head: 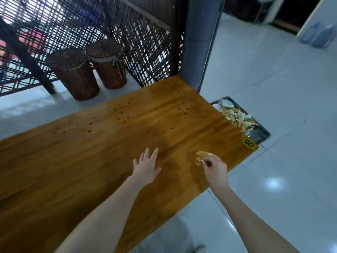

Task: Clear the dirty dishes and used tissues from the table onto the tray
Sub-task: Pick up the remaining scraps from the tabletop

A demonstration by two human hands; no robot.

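My right hand [215,168] pinches a small crumpled, stained tissue [201,155] just above the wooden table [109,152], near its right end. My left hand [146,164] hovers flat over the table with fingers spread, holding nothing. A dark metal tray [262,133] sits low beyond the table's right edge, partly hidden by it, and holds a heap of used tissues [238,116] and something white. No dishes show on the table.
Reddish sauce spots [124,118] dot the tabletop. A yellow "05" label [249,143] marks the right corner. Two wicker baskets [87,70] stand on the floor behind the table by a lattice screen [136,42] and a grey pillar [198,42]. Glossy floor lies to the right.
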